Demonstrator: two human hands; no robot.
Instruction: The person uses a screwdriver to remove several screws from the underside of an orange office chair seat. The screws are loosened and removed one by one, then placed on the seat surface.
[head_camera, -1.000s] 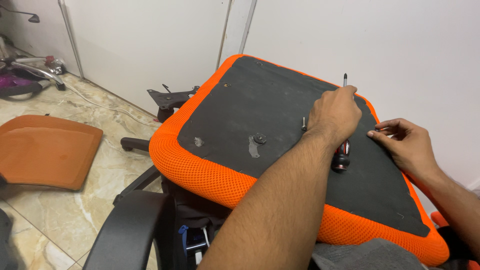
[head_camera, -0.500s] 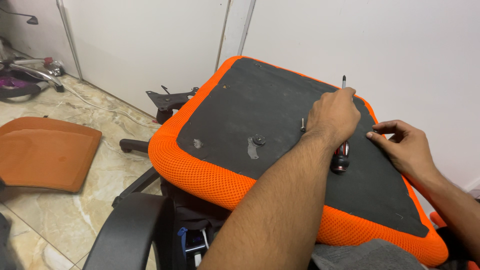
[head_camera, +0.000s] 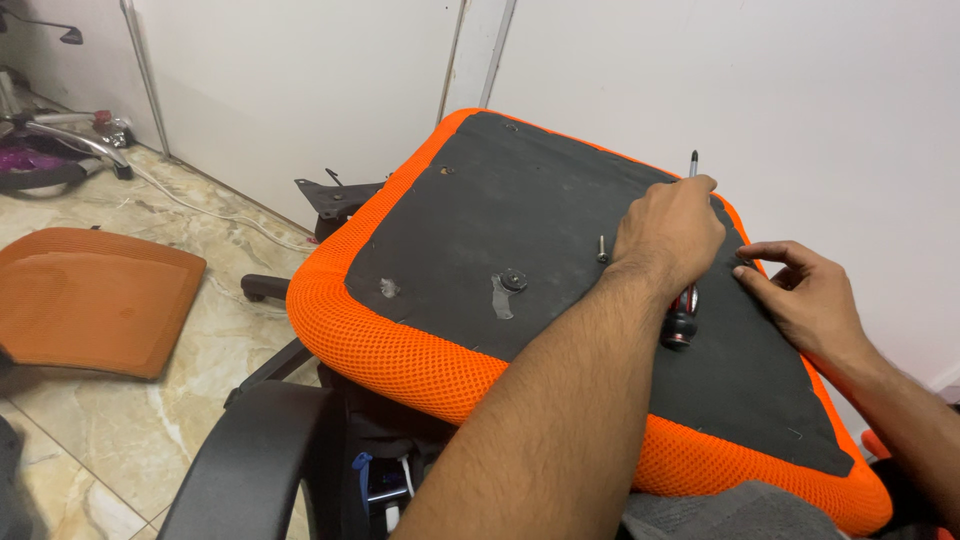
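Fingers of the left hand (head_camera: 668, 232) are wrapped round a screwdriver (head_camera: 682, 315), its tip poking out beyond the knuckles and its red-and-black handle lying on the dark underside of the orange mesh seat cushion (head_camera: 400, 345). Just beside that hand a screw (head_camera: 602, 247) stands upright. The right hand (head_camera: 810, 295) rests spread, fingers apart, on the panel.

Red-and-black screwdriver (head_camera: 683, 312) lies tip-up across the upturned orange seat cushion (head_camera: 400, 350), a loose bolt (head_camera: 601, 248) standing just beside it.
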